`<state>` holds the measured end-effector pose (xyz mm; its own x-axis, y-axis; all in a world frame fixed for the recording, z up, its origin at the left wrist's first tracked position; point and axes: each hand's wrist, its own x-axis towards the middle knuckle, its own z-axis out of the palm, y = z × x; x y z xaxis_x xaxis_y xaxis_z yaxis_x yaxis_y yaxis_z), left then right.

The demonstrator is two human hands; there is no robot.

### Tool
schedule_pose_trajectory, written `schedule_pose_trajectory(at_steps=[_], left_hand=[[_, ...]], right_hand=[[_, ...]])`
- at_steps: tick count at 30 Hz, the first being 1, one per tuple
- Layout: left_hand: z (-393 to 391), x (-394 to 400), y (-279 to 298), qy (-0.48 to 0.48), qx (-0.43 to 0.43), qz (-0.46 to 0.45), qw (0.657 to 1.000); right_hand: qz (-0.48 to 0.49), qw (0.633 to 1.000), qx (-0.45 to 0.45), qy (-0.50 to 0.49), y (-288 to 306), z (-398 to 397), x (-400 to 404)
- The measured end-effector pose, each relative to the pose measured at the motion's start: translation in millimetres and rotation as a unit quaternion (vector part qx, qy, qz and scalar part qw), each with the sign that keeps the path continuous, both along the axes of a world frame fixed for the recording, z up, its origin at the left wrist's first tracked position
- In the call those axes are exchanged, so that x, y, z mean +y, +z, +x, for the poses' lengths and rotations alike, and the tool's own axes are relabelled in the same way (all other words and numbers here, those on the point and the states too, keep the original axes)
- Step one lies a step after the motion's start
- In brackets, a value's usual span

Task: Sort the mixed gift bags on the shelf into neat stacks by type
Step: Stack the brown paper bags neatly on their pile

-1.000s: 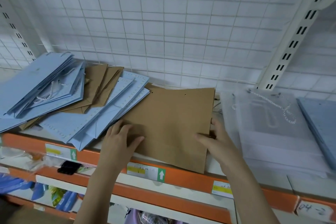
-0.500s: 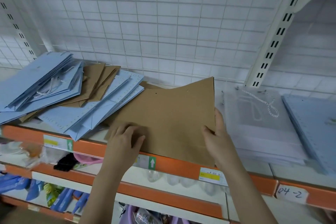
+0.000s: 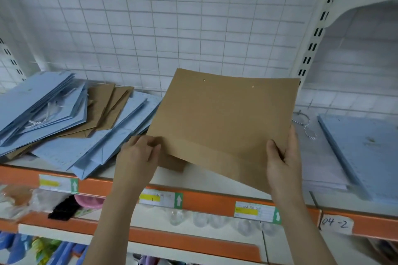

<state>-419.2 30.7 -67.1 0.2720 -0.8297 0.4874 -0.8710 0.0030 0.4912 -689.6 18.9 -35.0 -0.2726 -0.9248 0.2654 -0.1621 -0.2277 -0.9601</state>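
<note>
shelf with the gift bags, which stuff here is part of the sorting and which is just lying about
Part of the job:
flat brown kraft paper bag, gripped by left hand and right hand
mixed pile of pale blue and brown bags
stack of translucent white bags
pale blue bag stack

Lying about:
pink bowl
black cloth item
handwritten 04-2 label

Two bare forearms; left hand [image 3: 137, 155], right hand [image 3: 282, 161] ungloved, ringless.

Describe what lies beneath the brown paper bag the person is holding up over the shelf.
Under the brown paper bag, held by the left hand and right hand, another brown bag's corner shows on the shelf. The rest is covered.
</note>
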Motion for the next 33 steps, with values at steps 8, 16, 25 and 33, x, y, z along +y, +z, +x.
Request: schedule_pose_trajectory(at_steps=[8, 16, 25, 33], left_hand=[[77.6, 1.7, 20.9, 0.035, -0.009, -0.056, 0.998], [232.2, 17.1, 33.0, 0.077, -0.018, -0.074, 0.994], [374.5, -2.3, 37.3, 0.166, 0.056, 0.032, 0.984], [434.5, -29.3, 35.4, 0.223, 0.115, 0.264, 0.931]], right_hand=[[-0.019, 0.996, -0.08, 0.027, -15.1, 77.4, -16.1], [-0.043, 0.992, -0.115, 0.035, -27.2, 225.4, -23.9], [-0.056, 0.988, -0.14, 0.041, -32.6, 328.3, -18.3], [-0.054, 0.988, -0.142, 0.028, -29.7, 360.9, -20.9]])
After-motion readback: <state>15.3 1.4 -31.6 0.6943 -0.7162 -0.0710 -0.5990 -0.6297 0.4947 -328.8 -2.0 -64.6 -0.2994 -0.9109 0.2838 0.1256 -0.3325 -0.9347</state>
